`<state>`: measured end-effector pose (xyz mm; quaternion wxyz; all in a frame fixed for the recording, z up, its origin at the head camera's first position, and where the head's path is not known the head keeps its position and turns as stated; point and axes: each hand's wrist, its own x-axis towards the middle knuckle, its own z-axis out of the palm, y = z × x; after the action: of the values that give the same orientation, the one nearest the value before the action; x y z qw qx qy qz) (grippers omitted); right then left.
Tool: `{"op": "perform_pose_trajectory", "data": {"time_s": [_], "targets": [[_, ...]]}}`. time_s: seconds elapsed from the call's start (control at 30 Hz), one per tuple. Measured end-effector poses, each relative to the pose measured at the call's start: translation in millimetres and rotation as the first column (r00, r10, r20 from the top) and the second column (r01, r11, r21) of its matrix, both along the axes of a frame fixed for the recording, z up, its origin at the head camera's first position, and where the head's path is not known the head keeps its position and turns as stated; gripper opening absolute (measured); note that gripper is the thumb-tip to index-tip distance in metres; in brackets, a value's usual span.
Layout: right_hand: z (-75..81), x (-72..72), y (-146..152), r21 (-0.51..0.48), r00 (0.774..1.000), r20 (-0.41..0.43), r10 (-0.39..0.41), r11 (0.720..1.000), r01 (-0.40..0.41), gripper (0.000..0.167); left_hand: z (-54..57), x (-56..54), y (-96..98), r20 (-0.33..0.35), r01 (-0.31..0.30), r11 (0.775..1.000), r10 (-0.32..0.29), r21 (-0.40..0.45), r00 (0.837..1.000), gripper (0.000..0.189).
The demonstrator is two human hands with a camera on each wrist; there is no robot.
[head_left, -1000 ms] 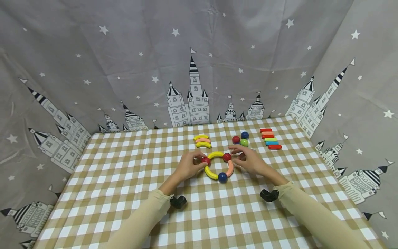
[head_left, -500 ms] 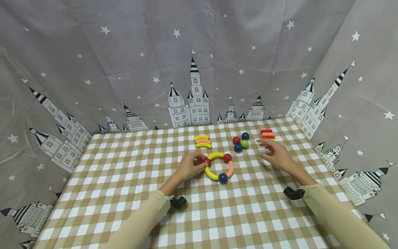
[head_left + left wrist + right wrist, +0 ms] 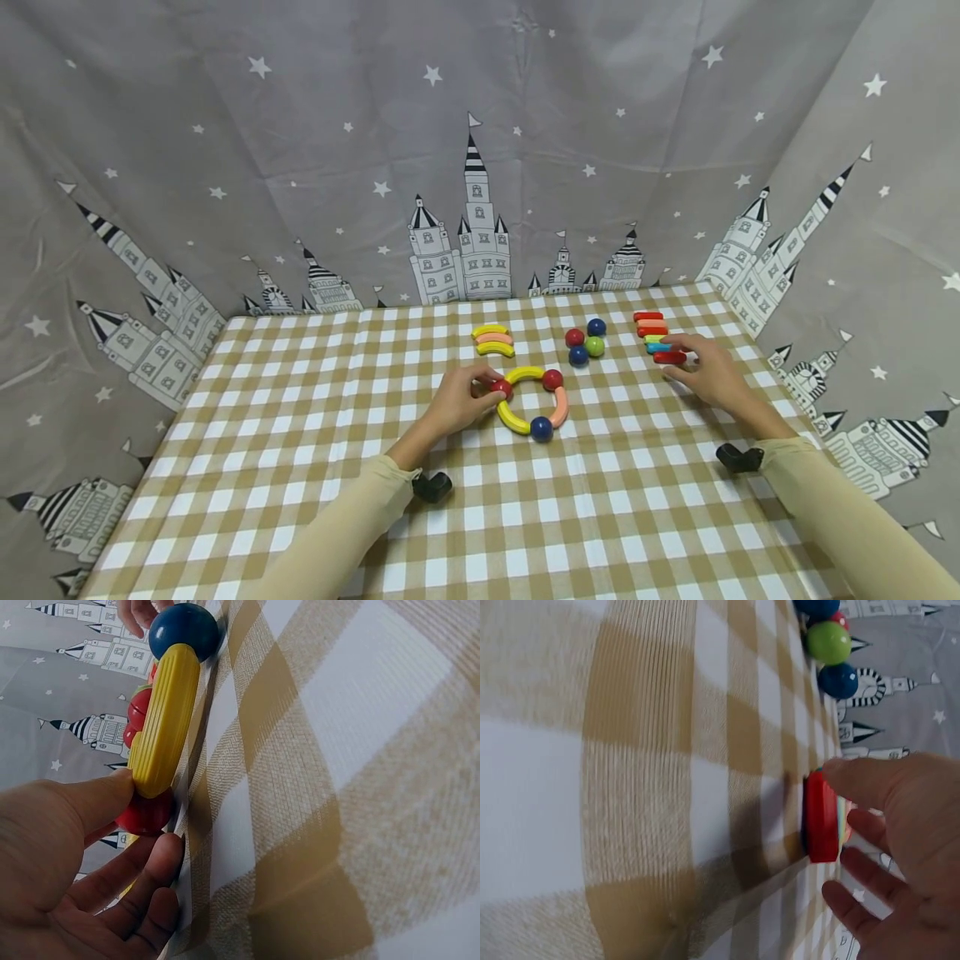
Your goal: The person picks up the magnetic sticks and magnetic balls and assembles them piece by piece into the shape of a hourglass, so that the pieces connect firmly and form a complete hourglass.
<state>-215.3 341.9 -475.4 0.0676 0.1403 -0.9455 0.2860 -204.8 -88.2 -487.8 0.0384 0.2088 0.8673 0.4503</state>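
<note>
In the head view, six glossy pieces form a ring at the middle of the brown-and-white checked bench point(image 3: 270, 433): three balls alternating with three curved bars. Of the balls, the left red ball point(image 3: 503, 388) is pinched between the thumb and fingers of the left hand point(image 3: 459, 400); the right red ball point(image 3: 552, 380) sits far right and the dark blue ball point(image 3: 542, 429) on the near side. The bars are a far yellow bar point(image 3: 525, 372), a near yellow bar point(image 3: 513, 419) and a peach bar point(image 3: 562, 408) at right. Beyond the ring lie three stacked curved bars point(image 3: 495, 350), two yellow and one peach. To their right are four loose balls point(image 3: 595, 347): two blue, one red, one green. Farther right, six straight sticks lie in a row, five of them point(image 3: 652, 331) beyond the nearest red stick point(image 3: 670, 357), which lies between the parted thumb and fingers of the right hand point(image 3: 711, 372).

The left wrist view has the left thumb at the joint of the near yellow bar and the left red ball, the other fingers beside the ball.

In the right wrist view, the right fingers are spread, thumb tip at one end of the nearest red stick; whether they touch it cannot be told.
</note>
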Motion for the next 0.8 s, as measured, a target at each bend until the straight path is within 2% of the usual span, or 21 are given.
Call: {"op": "perform_pose_trajectory", "data": {"time_s": [0.13, 0.4, 0.67, 0.8], "targets": [[-3.2, -4.5, 2, 0.009, 1.0, 0.025, -0.006, 1.0, 0.005, 0.046, 1.4, 0.6, 0.4, 0.007, -0.003, 1.0, 0.003, -0.003, 1.0, 0.019], [-8.8, -12.1, 2, 0.027, 1.0, 0.004, 0.014, 1.0, -0.014, 0.037, 1.1, 0.5, -0.1, 0.011, -0.002, 1.0, 0.002, -0.007, 1.0, 0.017], [-3.0, -14.1, -1, 0.081, 0.991, 0.135, -0.006, 0.997, -0.005, 0.032, 1.4, -1.2, -0.3, 0.01, -0.014, 1.0, 0.014, -0.025, 1.0, 0.019], [-0.9, -14.8, -2, 0.096, 0.985, 0.173, -0.009, 0.995, -0.008, 0.032, 1.1, -0.6, -0.4, 0.019, -0.016, 1.0, 0.016, -0.022, 1.0, 0.017]]}}
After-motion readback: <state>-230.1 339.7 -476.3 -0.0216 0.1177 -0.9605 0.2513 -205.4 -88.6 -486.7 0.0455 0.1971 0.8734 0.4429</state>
